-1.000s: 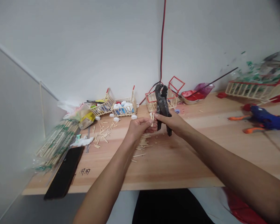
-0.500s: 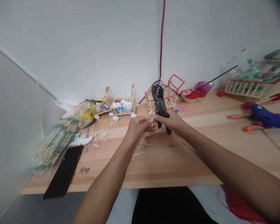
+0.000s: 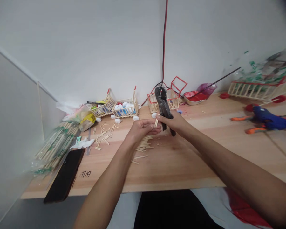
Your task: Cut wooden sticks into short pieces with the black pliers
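Note:
Over the middle of the table, my left hand (image 3: pixel 145 128) is closed on short wooden sticks (image 3: pixel 156 122), which stand up between its fingertips. My right hand (image 3: pixel 175 121) grips a black cutting tool (image 3: pixel 163 103) with its jaws pointing up and away from me. The right thumb reaches over to the tops of the sticks, so the hands nearly meet. Below my left hand lies a pile of cut stick pieces (image 3: pixel 145 144). More loose pieces (image 3: pixel 105 136) are scattered to the left of it.
Small stick-built carts (image 3: pixel 126 110) line the wall, one with a red-edged basket (image 3: pixel 152 98). A red paint dish (image 3: pixel 194 97) stands beside it. At right are a blue glue gun (image 3: pixel 271 119) and a larger cart (image 3: pixel 252 90). Bagged sticks (image 3: pixel 58 143) and a black phone (image 3: pixel 65 175) lie left.
The sticks in my left hand now show more plainly, and its fingers have straightened a little. The black tool stays in my right hand, almost unmoved.

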### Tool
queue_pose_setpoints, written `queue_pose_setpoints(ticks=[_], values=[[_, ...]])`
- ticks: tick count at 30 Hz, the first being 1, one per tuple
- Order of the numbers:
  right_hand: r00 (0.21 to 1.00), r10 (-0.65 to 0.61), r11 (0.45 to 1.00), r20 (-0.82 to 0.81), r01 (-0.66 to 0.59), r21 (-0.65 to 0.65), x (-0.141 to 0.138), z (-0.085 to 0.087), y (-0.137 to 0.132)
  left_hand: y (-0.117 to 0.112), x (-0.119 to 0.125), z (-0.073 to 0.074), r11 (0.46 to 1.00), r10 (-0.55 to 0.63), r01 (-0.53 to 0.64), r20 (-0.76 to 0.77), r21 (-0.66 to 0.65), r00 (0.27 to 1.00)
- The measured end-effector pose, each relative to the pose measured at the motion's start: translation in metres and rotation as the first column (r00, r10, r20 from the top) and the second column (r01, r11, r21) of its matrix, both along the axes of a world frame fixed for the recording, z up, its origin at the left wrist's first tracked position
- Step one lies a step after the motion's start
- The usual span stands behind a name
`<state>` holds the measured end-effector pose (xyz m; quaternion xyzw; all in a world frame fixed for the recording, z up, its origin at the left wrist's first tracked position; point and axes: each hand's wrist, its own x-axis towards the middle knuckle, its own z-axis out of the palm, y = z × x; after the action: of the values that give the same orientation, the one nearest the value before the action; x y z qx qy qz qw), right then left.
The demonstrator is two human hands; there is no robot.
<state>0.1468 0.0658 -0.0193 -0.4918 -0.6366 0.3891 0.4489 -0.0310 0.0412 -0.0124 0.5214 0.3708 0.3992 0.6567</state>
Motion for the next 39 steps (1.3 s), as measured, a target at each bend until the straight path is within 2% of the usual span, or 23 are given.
queue_pose_setpoints(ticks=[5, 8, 15, 21, 26, 32, 36, 39], values=[[0.999, -0.026, 0.997, -0.042, 0.022, -0.08, 0.001, 0.001, -0.001, 0.0, -0.004, 0.002, 0.999, -0.048, 0.048, -0.003, 0.014, 0.999], [0.995, -0.013, 0.996, -0.102, 0.004, -0.085, 0.003, 0.0, 0.0, -0.001, -0.004, 0.006, 0.998, -0.056, 0.056, 0.008, 0.032, 0.998], [0.96, 0.035, 0.99, -0.278, -0.07, -0.119, 0.001, 0.0, -0.002, -0.002, 0.002, 0.009, 0.993, 0.006, -0.01, 0.035, 0.122, 0.999], [0.932, 0.065, 0.992, -0.357, -0.098, -0.076, -0.001, 0.0, -0.003, -0.002, 0.007, 0.004, 0.974, 0.053, -0.063, 0.053, 0.218, 0.997], [0.937, 0.024, 0.996, -0.349, -0.052, -0.072, -0.002, -0.001, -0.001, -0.004, 0.011, 0.002, 0.94, 0.11, -0.117, 0.042, 0.319, 0.993], [0.956, 0.064, 0.998, -0.287, -0.067, 0.001, 0.0, 0.001, -0.002, -0.006, 0.014, 0.001, 0.932, 0.126, -0.139, 0.06, 0.335, 0.99], [0.977, 0.059, 0.998, -0.205, -0.063, -0.011, 0.001, 0.008, -0.005, -0.004, 0.01, 0.007, 0.964, 0.066, -0.079, 0.058, 0.255, 0.996], [0.996, -0.024, 1.0, -0.083, 0.024, 0.0, 0.002, 0.012, -0.006, -0.002, 0.008, 0.01, 0.991, 0.009, -0.02, 0.082, 0.13, 0.997]])
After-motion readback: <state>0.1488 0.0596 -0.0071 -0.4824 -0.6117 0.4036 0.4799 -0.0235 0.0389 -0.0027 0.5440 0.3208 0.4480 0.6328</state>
